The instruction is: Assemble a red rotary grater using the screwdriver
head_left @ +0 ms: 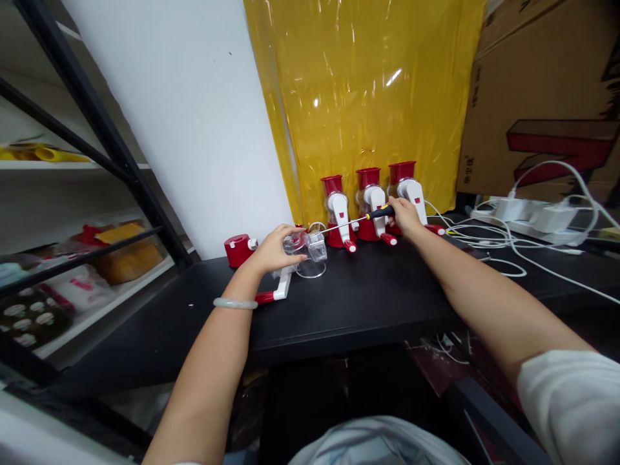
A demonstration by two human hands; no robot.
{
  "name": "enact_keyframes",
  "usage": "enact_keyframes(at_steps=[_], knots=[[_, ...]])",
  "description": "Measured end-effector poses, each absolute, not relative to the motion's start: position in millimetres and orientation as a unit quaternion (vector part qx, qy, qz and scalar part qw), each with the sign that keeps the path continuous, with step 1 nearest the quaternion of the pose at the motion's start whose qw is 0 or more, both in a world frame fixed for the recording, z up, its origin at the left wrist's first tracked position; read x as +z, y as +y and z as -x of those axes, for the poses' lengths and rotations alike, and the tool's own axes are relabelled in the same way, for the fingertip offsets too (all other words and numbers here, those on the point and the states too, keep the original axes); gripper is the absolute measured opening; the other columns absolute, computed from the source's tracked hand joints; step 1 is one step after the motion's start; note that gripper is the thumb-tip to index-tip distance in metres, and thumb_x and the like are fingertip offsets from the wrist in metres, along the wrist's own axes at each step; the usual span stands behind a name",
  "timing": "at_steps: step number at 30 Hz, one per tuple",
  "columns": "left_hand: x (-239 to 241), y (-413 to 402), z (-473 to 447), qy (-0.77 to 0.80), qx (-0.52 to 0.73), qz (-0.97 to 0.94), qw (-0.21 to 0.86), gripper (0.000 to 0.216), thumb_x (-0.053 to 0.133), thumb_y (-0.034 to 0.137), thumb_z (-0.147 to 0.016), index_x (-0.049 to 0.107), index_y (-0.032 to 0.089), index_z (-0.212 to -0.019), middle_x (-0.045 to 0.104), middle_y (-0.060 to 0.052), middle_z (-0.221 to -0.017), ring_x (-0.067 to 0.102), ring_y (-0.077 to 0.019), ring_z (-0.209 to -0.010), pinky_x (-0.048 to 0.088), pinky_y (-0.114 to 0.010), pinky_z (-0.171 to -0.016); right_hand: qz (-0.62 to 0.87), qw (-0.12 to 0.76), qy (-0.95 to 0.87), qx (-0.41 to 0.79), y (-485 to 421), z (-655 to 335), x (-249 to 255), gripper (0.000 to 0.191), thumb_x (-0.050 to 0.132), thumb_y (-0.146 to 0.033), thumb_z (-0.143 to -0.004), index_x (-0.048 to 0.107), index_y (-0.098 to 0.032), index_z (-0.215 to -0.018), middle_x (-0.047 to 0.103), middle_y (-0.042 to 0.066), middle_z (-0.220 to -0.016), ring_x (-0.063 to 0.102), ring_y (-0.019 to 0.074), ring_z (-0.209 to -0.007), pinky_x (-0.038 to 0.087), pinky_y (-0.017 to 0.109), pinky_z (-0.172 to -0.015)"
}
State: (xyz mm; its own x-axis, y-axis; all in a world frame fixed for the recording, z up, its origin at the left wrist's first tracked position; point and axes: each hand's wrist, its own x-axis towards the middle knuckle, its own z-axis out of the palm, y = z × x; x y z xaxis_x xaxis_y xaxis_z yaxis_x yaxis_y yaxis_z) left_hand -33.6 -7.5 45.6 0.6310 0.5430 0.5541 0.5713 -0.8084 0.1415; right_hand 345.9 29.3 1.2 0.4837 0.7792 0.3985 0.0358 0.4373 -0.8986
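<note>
The clear plastic housing (317, 248) is see-through and glossy, with a rounded drum shape, a boxier neck and a wide circular rim at its lower end. It sits in the fingers of the left hand (279, 248), low over the worktop (339, 303), and bright glints run along its edges (the transparency makes its exact outline hard to read). That hand is partly closed, thumb below and fingers above, gripping the housing's near side. The right hand (405, 216) is curled closed around a screwdriver (380, 212), whose black and yellow handle leads into a thin, straight metal shaft; the shaft points toward the left hand and its tip is at the housing, though whether it touches is too small to tell.

Just below the left hand lies a crank (281, 286) in smooth white plastic with a red grip. Left of the same hand stands a red cup-shaped part (237, 250) with a white knob on its side. Beyond the screwdriver, between the 2 hands and behind the right hand, stand 3 rotary graters (372, 200) with red hoppers, clear drums and white cranks. Farther behind both hands hangs a shiny, creased yellow plastic sheet (368, 90).
</note>
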Motion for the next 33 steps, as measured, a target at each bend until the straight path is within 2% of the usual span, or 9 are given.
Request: enact_keyframes(at_steps=[4, 7, 10, 14, 17, 21, 26, 30, 33], knots=[[43, -6, 33, -0.303, -0.297, 0.905, 0.027, 0.06, 0.074, 0.044, -0.075, 0.061, 0.022, -0.129, 0.063, -0.011, -0.131, 0.06, -0.0276, -0.124, 0.047, -0.046, -0.109, 0.485, 0.72, -0.428, 0.251, 28, -345, 0, 0.034, 0.049, -0.046, -0.096, 0.055, -0.021, -0.073, 0.046, -0.005, -0.041, 0.041, 0.0112, -0.033, 0.032, 0.022, -0.036], [42, -6, 33, -0.313, -0.301, 0.901, 0.016, 0.061, 0.073, 0.045, -0.077, 0.06, 0.021, -0.131, 0.063, -0.012, -0.135, 0.06, -0.028, -0.126, 0.046, -0.046, -0.11, 0.48, 0.729, -0.396, 0.284, 27, -342, 1, 0.032, 0.036, -0.036, -0.098, 0.056, -0.02, -0.077, 0.052, -0.002, -0.045, 0.047, 0.0127, -0.035, 0.037, 0.022, -0.037], [41, -6, 33, -0.33, -0.299, 0.896, 0.002, 0.061, 0.071, 0.046, -0.079, 0.058, 0.022, -0.134, 0.064, -0.01, -0.137, 0.061, -0.0275, -0.126, 0.047, -0.046, -0.109, 0.47, 0.737, -0.37, 0.314, 27, -340, 1, 0.024, 0.037, -0.024, -0.09, 0.058, -0.02, -0.078, 0.057, -0.002, -0.051, 0.05, 0.0125, -0.037, 0.041, 0.022, -0.038], [40, -7, 33, -0.352, -0.285, 0.891, 0.01, 0.059, 0.067, 0.046, -0.082, 0.058, 0.025, -0.136, 0.064, -0.009, -0.139, 0.06, -0.0282, -0.129, 0.045, -0.048, -0.111, 0.463, 0.734, -0.355, 0.348, 28, -339, -2, 0.015, 0.043, -0.019, -0.08, 0.058, -0.019, -0.078, 0.057, -0.001, -0.05, 0.048, 0.0118, -0.036, 0.038, 0.021, -0.035], [39, -7, 33, -0.35, -0.287, 0.891, 0.027, 0.059, 0.066, 0.047, -0.083, 0.058, 0.025, -0.137, 0.061, -0.009, -0.142, 0.056, -0.0282, -0.133, 0.042, -0.049, -0.113, 0.459, 0.732, -0.359, 0.352, 29, -339, -4, 0.012, 0.046, -0.021, -0.079, 0.058, -0.019, -0.079, 0.057, -0.001, -0.049, 0.046, 0.0112, -0.035, 0.037, 0.02, -0.035], [39, -8, 32, -0.351, -0.276, 0.894, 0.038, 0.057, 0.062, 0.05, -0.086, 0.057, 0.027, -0.139, 0.062, -0.007, -0.141, 0.058, -0.0272, -0.131, 0.045, -0.047, -0.111, 0.474, 0.729, -0.349, 0.351, 29, -338, -6, 0.009, 0.05, -0.025, -0.085, 0.053, -0.021, -0.079, 0.053, -0.002, -0.046, 0.044, 0.0107, -0.033, 0.036, 0.02, -0.034], [40, -9, 29, -0.383, -0.282, 0.879, 0.02, 0.053, 0.053, 0.055, -0.092, 0.058, 0.027, -0.137, 0.063, -0.007, -0.14, 0.059, -0.0283, -0.129, 0.046, -0.047, -0.109, 0.493, 0.725, -0.377, 0.297, 31, -340, -12, 0.029, 0.059, -0.045, -0.09, 0.049, -0.023, -0.074, 0.042, -0.007, -0.041, 0.038, 0.0101, -0.031, 0.029, 0.02, -0.031], [38, -9, 28, -0.4, -0.286, 0.871, 0.013, 0.054, 0.052, 0.058, -0.092, 0.059, 0.028, -0.136, 0.065, -0.007, -0.138, 0.061, -0.0295, -0.126, 0.047, -0.048, -0.106, 0.507, 0.72, -0.391, 0.268, 34, -342, -14, 0.039, 0.044, -0.055, -0.096, 0.052, -0.022, -0.076, 0.044, -0.005, -0.041, 0.042, 0.0115, -0.032, 0.033, 0.022, -0.033], [38, -8, 29, -0.393, -0.29, 0.872, 0.01, 0.053, 0.053, 0.058, -0.091, 0.059, 0.028, -0.135, 0.065, -0.006, -0.138, 0.06, -0.0293, -0.127, 0.047, -0.047, -0.107, 0.494, 0.732, -0.366, 0.293, 36, -342, -13, 0.036, 0.031, -0.044, -0.099, 0.054, -0.022, -0.082, 0.052, -0.003, -0.048, 0.048, 0.0125, -0.035, 0.041, 0.023, -0.036]])
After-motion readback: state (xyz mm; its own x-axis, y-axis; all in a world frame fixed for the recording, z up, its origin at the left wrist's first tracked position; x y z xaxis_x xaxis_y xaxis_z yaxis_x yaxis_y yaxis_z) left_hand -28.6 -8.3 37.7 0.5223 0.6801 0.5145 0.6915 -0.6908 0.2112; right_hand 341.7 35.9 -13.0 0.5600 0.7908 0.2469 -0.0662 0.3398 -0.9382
